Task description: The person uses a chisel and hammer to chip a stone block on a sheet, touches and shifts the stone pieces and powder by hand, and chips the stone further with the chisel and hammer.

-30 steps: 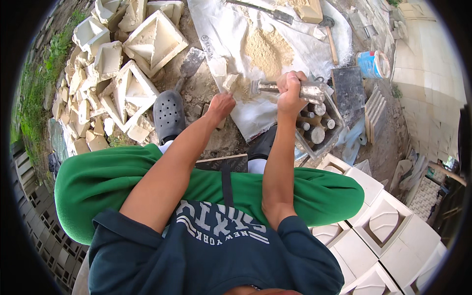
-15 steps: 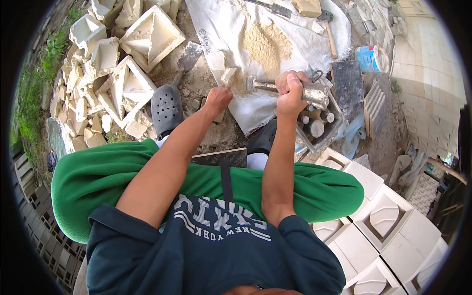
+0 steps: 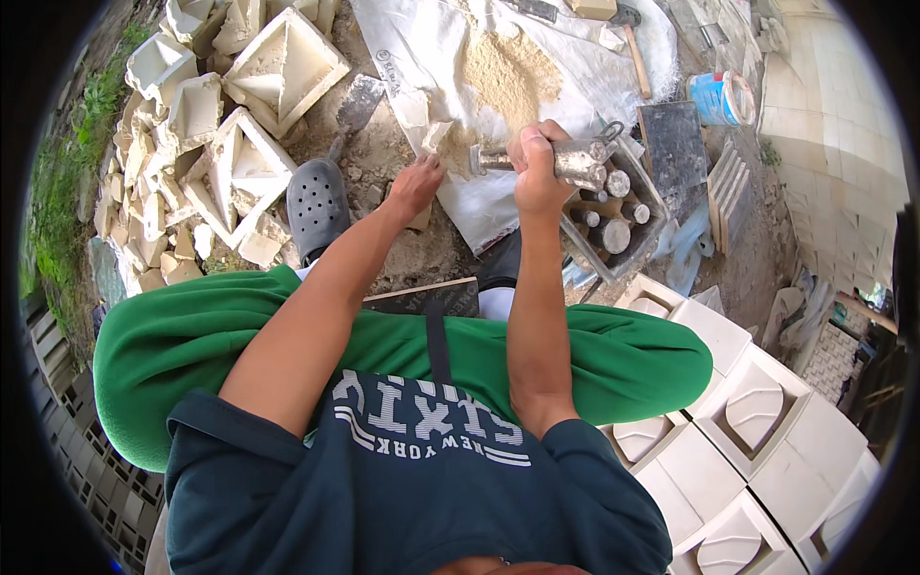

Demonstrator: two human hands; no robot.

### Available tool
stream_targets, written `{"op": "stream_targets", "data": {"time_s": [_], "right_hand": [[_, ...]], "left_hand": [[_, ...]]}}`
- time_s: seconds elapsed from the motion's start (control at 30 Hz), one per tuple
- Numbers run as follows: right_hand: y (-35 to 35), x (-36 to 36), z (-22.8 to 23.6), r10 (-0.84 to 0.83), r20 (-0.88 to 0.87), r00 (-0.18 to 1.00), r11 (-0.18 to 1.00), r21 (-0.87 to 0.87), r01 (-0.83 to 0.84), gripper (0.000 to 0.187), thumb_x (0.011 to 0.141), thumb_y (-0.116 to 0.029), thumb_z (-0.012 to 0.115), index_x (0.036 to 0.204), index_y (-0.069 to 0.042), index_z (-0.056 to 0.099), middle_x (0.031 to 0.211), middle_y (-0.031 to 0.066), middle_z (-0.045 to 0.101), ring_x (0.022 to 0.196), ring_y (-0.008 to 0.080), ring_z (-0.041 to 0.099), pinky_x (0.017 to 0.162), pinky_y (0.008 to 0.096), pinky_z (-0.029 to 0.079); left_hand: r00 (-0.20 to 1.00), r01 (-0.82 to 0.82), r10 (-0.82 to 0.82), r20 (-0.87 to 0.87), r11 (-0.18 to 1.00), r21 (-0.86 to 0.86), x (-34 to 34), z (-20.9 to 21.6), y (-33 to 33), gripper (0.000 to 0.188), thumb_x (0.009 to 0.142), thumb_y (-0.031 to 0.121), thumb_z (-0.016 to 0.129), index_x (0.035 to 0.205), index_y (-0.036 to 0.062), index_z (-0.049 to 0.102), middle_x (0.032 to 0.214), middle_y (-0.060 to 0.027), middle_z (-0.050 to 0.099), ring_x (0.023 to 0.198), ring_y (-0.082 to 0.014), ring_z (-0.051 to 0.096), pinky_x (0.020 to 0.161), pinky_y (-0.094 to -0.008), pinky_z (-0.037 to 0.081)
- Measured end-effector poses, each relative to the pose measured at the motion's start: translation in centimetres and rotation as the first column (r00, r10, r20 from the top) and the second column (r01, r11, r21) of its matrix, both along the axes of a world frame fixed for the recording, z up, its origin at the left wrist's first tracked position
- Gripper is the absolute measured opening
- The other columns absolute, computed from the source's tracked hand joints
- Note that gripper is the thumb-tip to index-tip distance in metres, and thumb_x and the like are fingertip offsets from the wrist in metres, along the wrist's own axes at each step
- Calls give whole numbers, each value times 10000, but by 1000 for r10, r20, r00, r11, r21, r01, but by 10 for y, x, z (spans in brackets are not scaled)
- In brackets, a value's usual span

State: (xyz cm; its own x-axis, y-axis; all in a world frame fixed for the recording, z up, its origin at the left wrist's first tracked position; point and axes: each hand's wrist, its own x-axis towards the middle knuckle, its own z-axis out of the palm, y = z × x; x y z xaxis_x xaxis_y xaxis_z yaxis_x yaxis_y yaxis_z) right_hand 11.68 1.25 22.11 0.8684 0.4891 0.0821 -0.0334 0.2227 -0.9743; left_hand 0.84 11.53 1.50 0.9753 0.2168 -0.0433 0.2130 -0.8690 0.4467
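Observation:
My left hand (image 3: 417,187) is closed on a small pale broken chunk (image 3: 436,136) at the edge of the white sheet. To its right, my right hand (image 3: 539,165) grips a thick, silvery, crusted metal cylinder (image 3: 581,173), held roughly level over the sheet. The far-left end of the cylinder points toward the chunk, with a visible gap between them. Pale yellowish powder (image 3: 508,77) lies heaped on the sheet (image 3: 479,213) beyond both hands. Just right of my right wrist stands a grey crate (image 3: 644,236) with several round rods in it.
Broken cream moulded pieces (image 3: 240,163) are piled at left, beside a trowel (image 3: 360,103). A hammer (image 3: 637,62), a blue-and-white bucket (image 3: 721,99) and a dark board (image 3: 674,158) lie at the far right. Pale moulded blocks (image 3: 757,412) stand near right. My clog (image 3: 318,206) rests on the dirt.
My right hand and the cylinder's near end have shifted left, showing more of the rods in the crate. My left hand still holds the chunk. The whole view has slid slightly.

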Motion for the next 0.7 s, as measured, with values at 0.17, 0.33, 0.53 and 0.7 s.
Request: {"op": "stream_targets", "data": {"time_s": [0.17, 0.33, 0.53, 0.7], "right_hand": [[5, 1, -41, 9, 56, 998, 998, -63, -6, 227, 807, -74, 476, 606, -68, 372, 518, -25, 334, 455, 67, 290, 435, 241, 246], [4, -3, -12, 18, -80, 997, 1000, -12, -19, 235, 803, -72, 457, 587, -80, 363, 507, -16, 338, 450, 73, 286, 437, 242, 244], [-5, -7, -15, 46, -18, 999, 996, 73, -44, 227, 801, -78, 487, 600, -67, 383, 503, -21, 363, 446, 69, 301, 429, 242, 251], [7, 1, -27, 19, -106, 994, 1000, 19, -17, 279, 817, -76, 464, 578, -89, 322, 501, -20, 318, 448, 80, 280, 439, 253, 249]], "left_hand": [[999, 22, -20, 33, 998, -63, -1, 1, -3, 224, 799, 69, 531, 1021, 43, 550, 1071, -120, 520, 1071, -292, 506, 817, -385, 500], [997, 2, -10, -80, 995, -102, 0, -5, 11, 305, 780, 74, 569, 1082, 70, 532, 1082, -124, 514, 1043, -304, 528, 809, -400, 494], [998, -39, 33, -49, 990, -138, -5, 1, 9, 391, 728, 88, 619, 1099, 74, 499, 1094, -128, 499, 1043, -314, 527, 804, -407, 491], [992, -59, 45, -115, 991, -122, -6, 0, 10, 431, 709, 107, 641, 1112, 80, 491, 1098, -127, 495, 1067, -313, 515, 817, -411, 489]]}}
